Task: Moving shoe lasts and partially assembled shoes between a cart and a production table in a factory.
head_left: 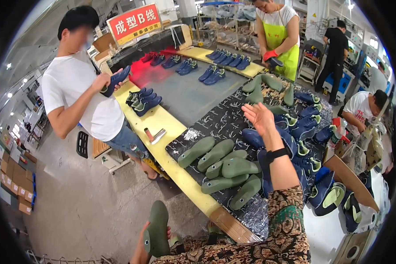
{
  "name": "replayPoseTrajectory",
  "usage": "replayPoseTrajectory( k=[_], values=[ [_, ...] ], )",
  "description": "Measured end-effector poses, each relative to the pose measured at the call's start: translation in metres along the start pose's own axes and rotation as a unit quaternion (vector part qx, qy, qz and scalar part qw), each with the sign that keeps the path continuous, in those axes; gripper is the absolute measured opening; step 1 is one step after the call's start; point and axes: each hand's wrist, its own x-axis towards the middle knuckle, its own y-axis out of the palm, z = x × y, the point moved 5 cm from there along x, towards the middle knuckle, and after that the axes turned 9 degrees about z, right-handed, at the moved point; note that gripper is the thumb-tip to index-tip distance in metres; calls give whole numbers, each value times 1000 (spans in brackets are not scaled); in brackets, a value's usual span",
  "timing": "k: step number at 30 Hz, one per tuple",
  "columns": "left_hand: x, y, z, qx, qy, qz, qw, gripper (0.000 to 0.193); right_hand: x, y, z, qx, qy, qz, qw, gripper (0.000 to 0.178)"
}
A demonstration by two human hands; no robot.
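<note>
Smooth, green, foot-shaped last [157,222], left hand [141,247] gripping it — right hand [262,120] uncurled

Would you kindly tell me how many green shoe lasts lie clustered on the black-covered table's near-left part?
6: two green shoe lasts at the left, two overlapping lasts in the middle, and two lasts at the near side. Others could be hidden beneath.

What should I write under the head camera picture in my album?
Left hand holding a green foot shape, right hand open above a table of blue shoes and more green foot shapes.
</note>
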Motion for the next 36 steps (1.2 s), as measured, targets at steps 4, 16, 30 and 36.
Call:
replayPoseTrajectory(
  k=[4,16,30,36],
  values=[
    [37,14,-5,10,-30,-49,998,62,-52,30,-51,-158,124,221,954,26],
    [243,48,-162,354,-10,-29,935,50,-247,-21,-130,-180,317,88,927,33],
    [398,74,-200,771,-107,-68,624,60,-290,-12,-159,-103,305,-86,943,36],
    [291,18,-183,641,13,45,766,34,-254,-5,-190,-100,378,85,916,28]
  ],
)
